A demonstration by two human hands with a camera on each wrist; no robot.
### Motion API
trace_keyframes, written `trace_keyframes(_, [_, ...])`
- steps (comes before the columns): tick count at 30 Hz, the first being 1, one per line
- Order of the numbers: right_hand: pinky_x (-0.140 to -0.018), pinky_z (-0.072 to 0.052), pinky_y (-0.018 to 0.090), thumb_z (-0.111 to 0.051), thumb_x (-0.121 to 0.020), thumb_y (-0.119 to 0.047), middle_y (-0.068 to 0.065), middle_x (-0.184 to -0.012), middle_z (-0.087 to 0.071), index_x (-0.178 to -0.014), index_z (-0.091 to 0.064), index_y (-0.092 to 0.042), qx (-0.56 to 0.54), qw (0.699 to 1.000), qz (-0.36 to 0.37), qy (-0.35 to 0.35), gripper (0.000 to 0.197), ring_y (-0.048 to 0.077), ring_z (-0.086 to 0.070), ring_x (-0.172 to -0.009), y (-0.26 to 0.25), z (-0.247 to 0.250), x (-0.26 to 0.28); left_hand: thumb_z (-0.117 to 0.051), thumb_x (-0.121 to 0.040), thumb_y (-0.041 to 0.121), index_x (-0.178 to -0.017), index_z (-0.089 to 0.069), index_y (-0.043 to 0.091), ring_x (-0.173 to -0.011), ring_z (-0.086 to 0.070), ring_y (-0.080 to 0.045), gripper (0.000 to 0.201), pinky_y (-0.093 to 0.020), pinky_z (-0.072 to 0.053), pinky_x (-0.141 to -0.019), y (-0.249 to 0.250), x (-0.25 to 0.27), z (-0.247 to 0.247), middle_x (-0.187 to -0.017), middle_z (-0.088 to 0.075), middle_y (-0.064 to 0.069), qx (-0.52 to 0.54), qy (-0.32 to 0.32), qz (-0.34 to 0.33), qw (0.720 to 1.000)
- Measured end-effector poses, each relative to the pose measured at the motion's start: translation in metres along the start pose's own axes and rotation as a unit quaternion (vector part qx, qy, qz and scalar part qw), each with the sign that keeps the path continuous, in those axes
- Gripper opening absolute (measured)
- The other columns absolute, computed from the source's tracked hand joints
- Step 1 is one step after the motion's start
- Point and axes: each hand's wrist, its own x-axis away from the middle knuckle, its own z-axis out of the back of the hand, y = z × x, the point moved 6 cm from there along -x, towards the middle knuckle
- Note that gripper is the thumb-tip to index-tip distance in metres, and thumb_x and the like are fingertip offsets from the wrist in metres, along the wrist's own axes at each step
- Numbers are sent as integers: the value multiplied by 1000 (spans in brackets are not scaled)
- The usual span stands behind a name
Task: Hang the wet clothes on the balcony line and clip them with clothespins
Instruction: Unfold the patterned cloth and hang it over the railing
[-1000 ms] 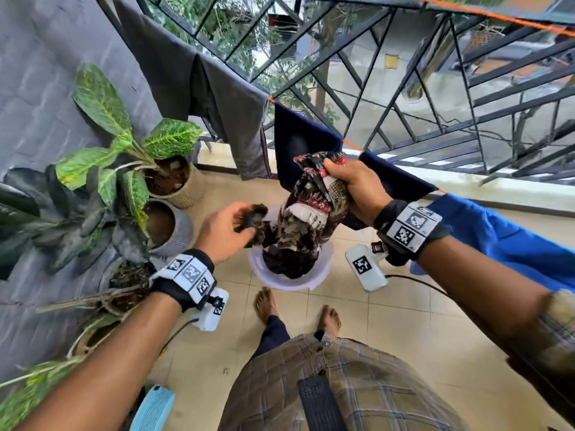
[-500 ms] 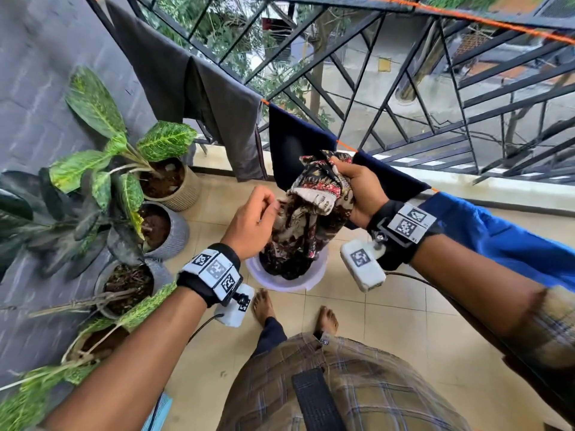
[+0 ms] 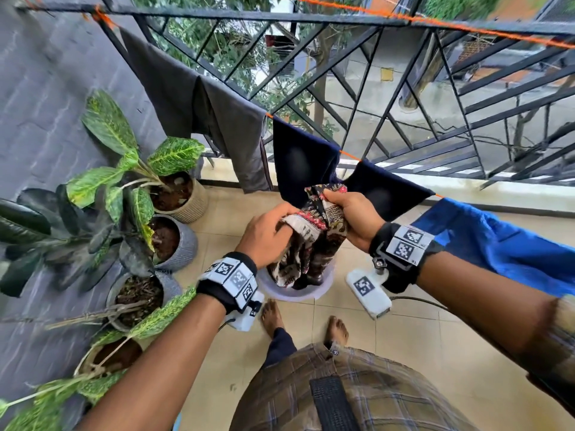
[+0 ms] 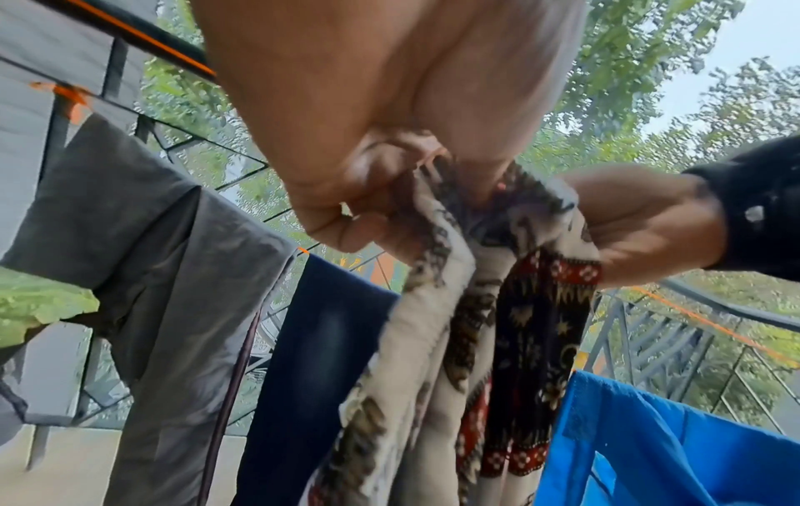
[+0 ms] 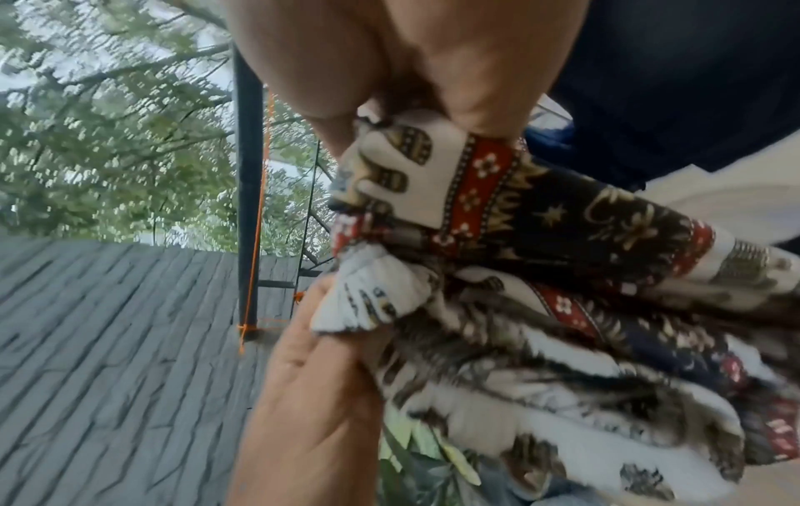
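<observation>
A wet patterned cloth point(image 3: 314, 241) in white, black and red hangs bunched above a white bucket point(image 3: 295, 292) on the floor. My right hand point(image 3: 351, 213) grips its top edge, and my left hand point(image 3: 267, 234) grips it just to the left. The left wrist view shows the left hand's point(image 4: 389, 191) fingers pinching the patterned cloth point(image 4: 476, 342). The right wrist view shows the right hand point(image 5: 411, 85) clamped on the patterned cloth point(image 5: 541, 274). An orange line point(image 3: 350, 155) runs behind, carrying a grey garment point(image 3: 202, 119), a navy garment point(image 3: 305, 163) and a blue garment point(image 3: 497, 244). No clothespins are visible.
Several potted plants point(image 3: 130, 188) stand along the grey wall on the left. A black metal railing point(image 3: 404, 88) closes the balcony behind the line, with a second orange line point(image 3: 466, 29) at its top. My bare feet point(image 3: 270, 315) stand on beige tiles just before the bucket.
My left hand came up from the bucket and took hold of the cloth beside my right hand. The cloth has been lifted higher out of the bucket.
</observation>
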Motion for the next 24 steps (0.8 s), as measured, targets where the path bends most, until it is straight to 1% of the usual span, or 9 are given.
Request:
trace_keyframes(3, [-89, -56, 47, -76, -72, -43, 14, -96, -73, -102, -71, 4, 190, 980, -4, 52, 55, 29, -70, -85, 1, 19, -5, -49, -88, 26, -96, -66, 24, -87, -64, -17, 19, -31, -50, -77, -6, 1, 10, -90, -71, 7, 34, -11, 19, 999])
trace_keyframes(5, [-76, -56, 38, -75, -56, -66, 6, -80, -69, -94, -72, 3, 340, 939, -14, 45, 78, 22, -64, -73, 5, 27, -5, -48, -83, 30, -88, -66, 14, -87, -64, -24, 25, -41, -52, -83, -7, 1, 12, -86, -71, -2, 60, -20, 38, 997])
trace_keyframes(9, [-79, -53, 30, -66, -79, -65, -6, -90, -71, -94, -71, -22, 556, 828, 67, 20, 45, 13, -66, -85, 2, 23, 17, -51, -81, 27, -75, -69, 11, -80, -63, -26, 25, -41, -48, -78, 5, 1, 18, -77, -71, -6, 140, -11, 47, 989])
trace_keyframes(11, [-83, -53, 29, -70, -80, -57, -11, -97, -70, -110, -67, -28, 556, 818, 151, 7, 42, 8, -66, -87, -5, 13, 31, -51, -81, 30, -73, -70, 15, -80, -63, -22, 25, -37, -47, -77, 12, 2, 23, -77, -71, -3, 142, -7, 46, 989])
trace_keyframes(13, [-80, -55, 30, -76, -79, -48, -10, -93, -71, -111, -66, -28, 484, 849, 205, -53, 38, 6, -67, -81, -3, -1, 42, -49, -79, 36, -70, -69, 21, -78, -62, -16, 26, -34, -47, -76, 15, 3, 24, -73, -69, 3, 95, -14, 47, 994])
trace_keyframes(16, [-79, -58, 31, -80, -74, -46, -6, -92, -70, -114, -60, -32, 434, 862, 246, -91, 46, 10, -69, -82, 4, -16, 51, -47, -80, 42, -67, -62, 19, -73, -58, -25, 30, -41, -47, -69, 19, 9, 15, -67, -63, -1, 17, -39, 30, 999])
trace_keyframes(19, [-76, -57, 27, -79, -74, -37, -10, -88, -70, -112, -58, -29, 452, 837, 304, -53, 44, 4, -68, -79, 2, -28, 61, -50, -87, 42, -63, -55, 41, -66, -54, -15, 25, -33, -40, -61, 26, 13, 10, -61, -56, 10, -22, -50, -6, 998])
trace_keyframes(22, [-74, -51, 19, -67, -77, -24, -14, -84, -69, -109, -63, -26, 485, 803, 346, -30, 32, -4, -61, -73, -3, -38, 68, -56, -91, 36, -67, -49, 40, -72, -55, -19, 25, -33, -42, -64, 26, 13, 14, -65, -54, 14, -64, -34, -18, 997])
trace_keyframes(24, [-72, -49, 22, -57, -75, -25, -13, -81, -69, -102, -67, -28, 498, 790, 357, -4, 29, -2, -58, -69, -10, -41, 69, -60, -90, 29, -76, -49, 39, -74, -55, -20, 21, -32, -40, -66, 25, 16, 14, -66, -53, 16, -77, -31, -24, 996])
